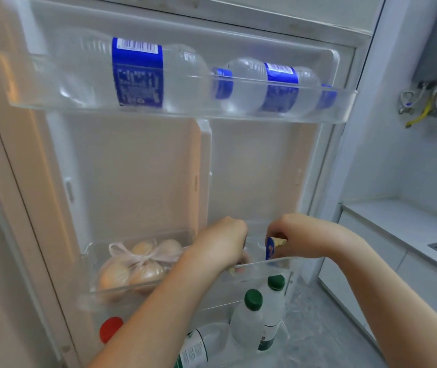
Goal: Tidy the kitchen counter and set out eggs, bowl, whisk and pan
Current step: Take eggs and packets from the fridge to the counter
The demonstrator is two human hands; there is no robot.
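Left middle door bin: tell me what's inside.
A knotted clear plastic bag holding brown eggs; four show. The left forearm covers the bin's right end, so more could hide there.

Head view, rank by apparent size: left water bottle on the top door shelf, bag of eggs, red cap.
1. left water bottle
2. bag of eggs
3. red cap, partly hidden by an arm but clearly smallest

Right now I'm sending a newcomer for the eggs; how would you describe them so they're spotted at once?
On the open white fridge door, look below the top shelf of blue-labelled clear water bottles to the small clear plastic bin on the left. The brown eggs lie there in a knotted thin clear bag, the only round brown things on the door.
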